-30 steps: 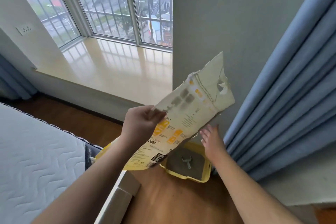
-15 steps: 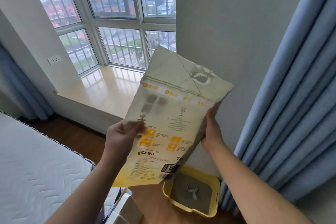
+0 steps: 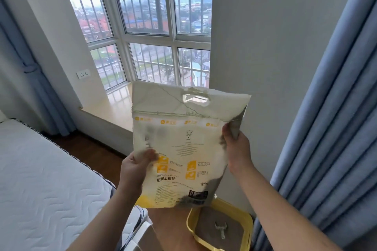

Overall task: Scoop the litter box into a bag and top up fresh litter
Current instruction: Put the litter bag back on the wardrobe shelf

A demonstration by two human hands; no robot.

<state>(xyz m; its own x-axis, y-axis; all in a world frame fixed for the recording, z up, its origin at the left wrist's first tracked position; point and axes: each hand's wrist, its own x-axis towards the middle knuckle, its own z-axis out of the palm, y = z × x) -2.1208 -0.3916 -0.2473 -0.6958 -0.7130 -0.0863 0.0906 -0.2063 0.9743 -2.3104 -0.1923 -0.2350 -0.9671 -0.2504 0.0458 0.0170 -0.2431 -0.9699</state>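
I hold a flat white and yellow cat litter bag (image 3: 183, 144) upright in front of me, its cut-out handle at the top. My left hand (image 3: 135, 166) pinches the bag's left edge and my right hand (image 3: 237, 150) grips its right edge higher up. Below the bag, on the wooden floor by the wall, sits the yellow litter box (image 3: 250, 223) with grey litter inside. A pale scoop (image 3: 221, 228) lies on the litter. The bag hides the box's far left corner.
A white quilted mattress (image 3: 40, 189) fills the lower left. Blue curtains (image 3: 326, 128) hang at the right, close to the litter box. A grey wall (image 3: 265, 47) stands behind the box, and a barred bay window (image 3: 153, 47) with a sill lies beyond.
The bag went from tilted in my left hand to upright, facing me. My right hand rose from near the litter box and took its right edge. The view has tilted up.
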